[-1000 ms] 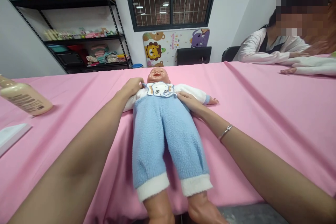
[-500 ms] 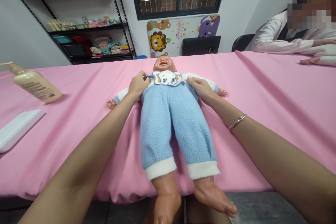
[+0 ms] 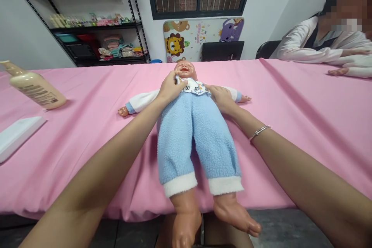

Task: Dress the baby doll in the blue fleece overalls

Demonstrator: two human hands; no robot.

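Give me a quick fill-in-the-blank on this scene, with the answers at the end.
1. The cloth under the baby doll is ____.
2. The right hand has a silver ____ on its wrist.
3. The doll's blue fleece trousers end in ____ cuffs.
4. The pump bottle at the left of the cloth lies on its ____.

Answers: pink; bracelet; white; side.

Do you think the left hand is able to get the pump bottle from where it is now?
Probably yes, if it lifts off first. The left hand rests on the chest of the baby doll, and the pump bottle lies on the pink cloth on that side. Only the doll's low sleeved arm lies between them.
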